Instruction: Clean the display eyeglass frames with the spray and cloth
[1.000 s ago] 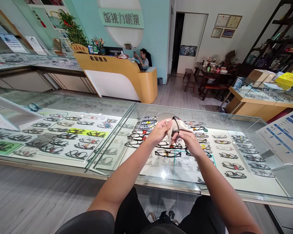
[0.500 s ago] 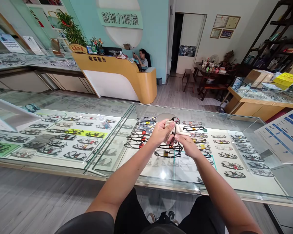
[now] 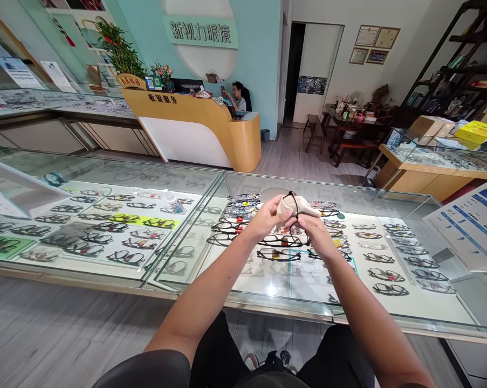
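Note:
Above the glass counter [image 3: 263, 295] I hold black-framed eyeglasses [image 3: 295, 200] and a cream cloth [image 3: 308, 208]. My left hand [image 3: 268, 220] is closed on the cloth, which lies bunched against one lens of the glasses. The fingers of my right hand [image 3: 314, 233] pinch the black frame near its middle, with a temple hanging below. Part of the frame is hidden behind my fingers and the cloth. Rows of glasses, among them a black pair [image 3: 279, 254], lie under the glass below my hands.
A small white bottle [image 3: 172, 200] stands on the left counter section. Paper signs [image 3: 470, 226] stand at both sides. Beyond the counter, a person [image 3: 238, 98] sits behind a yellow reception desk [image 3: 243, 141]. A wooden table with benches [image 3: 316, 132] is at the back right.
The glasses have turned in my hands, so one rim now shows upright around the cloth. My right hand has shifted slightly to the right, and the cloth shows more openly.

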Motion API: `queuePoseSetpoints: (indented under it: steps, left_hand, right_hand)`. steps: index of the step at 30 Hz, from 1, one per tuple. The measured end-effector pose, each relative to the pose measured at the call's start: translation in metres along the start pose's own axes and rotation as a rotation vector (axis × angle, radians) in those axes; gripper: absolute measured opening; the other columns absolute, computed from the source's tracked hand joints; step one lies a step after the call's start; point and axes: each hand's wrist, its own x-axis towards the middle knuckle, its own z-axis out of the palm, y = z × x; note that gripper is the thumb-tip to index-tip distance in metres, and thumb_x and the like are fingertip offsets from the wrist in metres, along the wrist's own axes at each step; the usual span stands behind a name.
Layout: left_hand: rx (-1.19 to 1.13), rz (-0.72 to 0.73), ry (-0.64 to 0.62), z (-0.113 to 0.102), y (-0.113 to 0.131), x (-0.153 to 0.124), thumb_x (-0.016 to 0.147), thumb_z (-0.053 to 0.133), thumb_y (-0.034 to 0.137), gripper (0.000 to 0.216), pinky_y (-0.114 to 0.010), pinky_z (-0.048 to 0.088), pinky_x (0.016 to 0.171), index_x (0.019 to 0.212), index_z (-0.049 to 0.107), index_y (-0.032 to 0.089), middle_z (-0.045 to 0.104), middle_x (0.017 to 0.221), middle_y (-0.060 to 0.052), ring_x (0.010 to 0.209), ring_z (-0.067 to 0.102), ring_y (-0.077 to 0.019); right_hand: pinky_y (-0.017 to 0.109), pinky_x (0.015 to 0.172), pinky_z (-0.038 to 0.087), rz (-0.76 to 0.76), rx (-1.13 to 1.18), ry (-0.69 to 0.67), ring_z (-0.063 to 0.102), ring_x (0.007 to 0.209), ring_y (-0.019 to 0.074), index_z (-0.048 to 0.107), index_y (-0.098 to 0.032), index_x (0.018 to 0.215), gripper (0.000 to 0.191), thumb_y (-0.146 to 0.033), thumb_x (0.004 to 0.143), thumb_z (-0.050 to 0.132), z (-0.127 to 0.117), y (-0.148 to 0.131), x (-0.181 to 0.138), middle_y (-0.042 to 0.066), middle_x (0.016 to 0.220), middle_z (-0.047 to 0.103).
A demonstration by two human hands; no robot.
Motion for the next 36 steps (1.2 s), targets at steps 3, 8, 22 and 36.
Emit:
queuePoseSetpoints:
  steps: [3, 8, 22, 36]
  left_hand:
    - [0.039, 0.016, 0.026, 0.004, -0.002, -0.001, 0.085, 0.087, 0.052, 0.053, -0.023, 0.052, 0.048, 0.113, 0.056, 0.018, 0.059, 0.057, 0.008, 0.045, 0.059, -0.0124]
    - [0.029, 0.050, 0.125, 0.009, -0.005, 0.000, 0.089, 0.081, 0.059, 0.049, -0.023, 0.047, 0.037, 0.092, 0.051, 0.021, 0.058, 0.056, 0.008, 0.035, 0.051, -0.0107]
    - [-0.006, -0.003, 0.067, -0.002, -0.007, 0.003, 0.087, 0.083, 0.058, 0.055, -0.026, 0.055, 0.051, 0.116, 0.060, 0.017, 0.065, 0.067, 0.004, 0.050, 0.062, -0.0132]
    - [-0.006, 0.053, 0.265, 0.005, -0.015, 0.006, 0.086, 0.077, 0.072, 0.058, -0.020, 0.039, 0.038, 0.088, 0.061, 0.017, 0.064, 0.057, 0.003, 0.037, 0.053, -0.0096]
  right_hand:
    - [0.037, 0.084, 0.051, 0.030, -0.025, -0.035, 0.062, 0.085, 0.0234, 0.082, -0.019, 0.094, 0.048, -0.061, 0.102, 0.060, 0.005, 0.000, -0.001, 0.007, 0.088, 0.073]
    - [0.036, 0.087, 0.051, 0.055, -0.063, -0.076, 0.063, 0.085, 0.0228, 0.082, -0.019, 0.091, 0.053, -0.065, 0.103, 0.057, 0.010, 0.000, -0.004, 0.007, 0.087, 0.073]
    - [0.036, 0.084, 0.051, 0.046, 0.159, 0.031, 0.064, 0.083, 0.0232, 0.085, -0.021, 0.097, 0.040, -0.054, 0.102, 0.062, 0.002, 0.013, 0.001, 0.007, 0.089, 0.075]
    - [0.035, 0.083, 0.051, 0.039, -0.008, -0.082, 0.062, 0.083, 0.0216, 0.085, -0.020, 0.098, 0.046, -0.058, 0.104, 0.060, 0.009, 0.004, -0.003, 0.006, 0.089, 0.075]
